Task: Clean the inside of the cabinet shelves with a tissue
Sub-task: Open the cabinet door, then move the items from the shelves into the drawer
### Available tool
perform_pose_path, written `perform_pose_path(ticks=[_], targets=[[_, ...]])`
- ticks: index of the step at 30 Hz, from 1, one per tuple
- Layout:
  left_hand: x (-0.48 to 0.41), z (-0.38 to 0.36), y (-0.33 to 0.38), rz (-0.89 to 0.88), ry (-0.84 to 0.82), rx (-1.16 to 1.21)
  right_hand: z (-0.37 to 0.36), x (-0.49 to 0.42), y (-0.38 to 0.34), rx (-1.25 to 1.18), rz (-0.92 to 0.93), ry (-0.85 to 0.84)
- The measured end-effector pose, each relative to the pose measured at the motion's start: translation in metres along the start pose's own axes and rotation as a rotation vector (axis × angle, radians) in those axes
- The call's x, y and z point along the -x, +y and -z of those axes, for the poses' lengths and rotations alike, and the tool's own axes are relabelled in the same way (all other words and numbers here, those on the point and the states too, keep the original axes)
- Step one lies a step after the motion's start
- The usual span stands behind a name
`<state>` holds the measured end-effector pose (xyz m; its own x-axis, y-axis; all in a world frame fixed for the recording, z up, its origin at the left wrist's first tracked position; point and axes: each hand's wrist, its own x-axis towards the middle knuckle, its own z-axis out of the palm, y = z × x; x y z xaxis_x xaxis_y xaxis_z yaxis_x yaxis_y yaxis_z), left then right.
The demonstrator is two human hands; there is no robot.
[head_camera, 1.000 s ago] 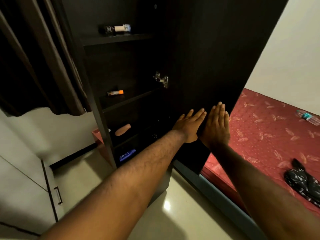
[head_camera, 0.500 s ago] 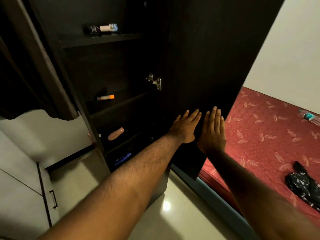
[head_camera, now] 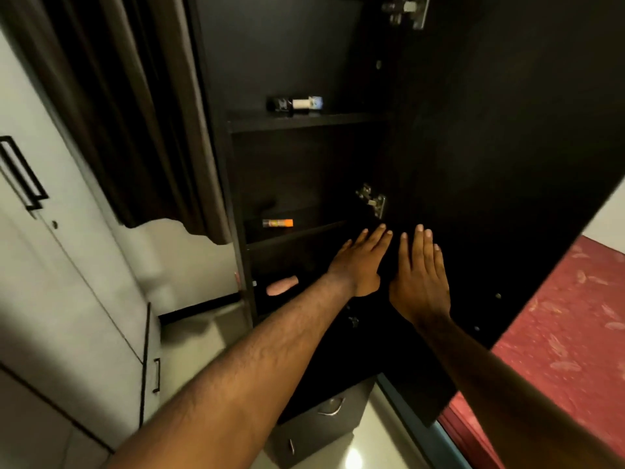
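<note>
i see the cabinet (head_camera: 304, 164) ahead, its open door (head_camera: 490, 147) on the right. a bottle (head_camera: 296, 103) lies on the upper shelf (head_camera: 304, 120), a tube (head_camera: 278, 223) on the shelf below. both hands lie flat against the door, left hand (head_camera: 360, 262) beside right hand (head_camera: 419, 275). the bed (head_camera: 558, 350) lies right of the door.

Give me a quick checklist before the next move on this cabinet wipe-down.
1. Tissue in hand: not ok. Left hand and right hand are flat, fingers spread, no tissue visible.
2. Cabinet door open: ok, shelves exposed.
3. Upper shelf free to wipe: not ok, a small bottle lies on it.
4. Middle shelf free: not ok, an orange-tipped tube lies there.
5. Lower shelf: not ok, a pinkish object rests there.
6. Dust on shelves: cannot tell, too dark.
</note>
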<state>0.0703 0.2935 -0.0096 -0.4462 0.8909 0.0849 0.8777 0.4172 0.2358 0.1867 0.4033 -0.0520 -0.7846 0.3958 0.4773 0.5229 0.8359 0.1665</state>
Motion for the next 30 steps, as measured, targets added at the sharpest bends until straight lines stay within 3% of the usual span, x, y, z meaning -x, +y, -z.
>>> perform_pose_path(ticks=[6, 11, 16, 19, 22, 25, 30], targets=[[0.019, 0.044, -0.052, 0.051, 0.239, -0.059, 0.022, -0.053, -0.055, -0.162, 0.087, 0.1], [0.02, 0.097, -0.081, 0.072, 0.403, 0.0, 0.061, -0.107, -0.082, -0.334, 0.15, 0.287], [0.012, 0.164, -0.083, -0.048, 0.684, -0.013, 0.113, -0.174, -0.087, -0.695, 0.06, 0.476], [-0.002, 0.203, -0.087, -0.096, 0.779, -0.082, 0.138, -0.215, -0.08, -0.812, 0.101, 0.532], [-0.02, 0.234, -0.092, 0.014, 0.803, -0.128, 0.152, -0.253, -0.074, -0.809, 0.147, 0.489], [-0.041, 0.249, -0.098, 0.177, 0.719, -0.179, 0.153, -0.289, -0.073, -0.791, 0.185, 0.356], [-0.063, 0.254, -0.107, 0.362, 0.602, -0.051, 0.144, -0.322, -0.075, -0.799, 0.301, 0.128]])
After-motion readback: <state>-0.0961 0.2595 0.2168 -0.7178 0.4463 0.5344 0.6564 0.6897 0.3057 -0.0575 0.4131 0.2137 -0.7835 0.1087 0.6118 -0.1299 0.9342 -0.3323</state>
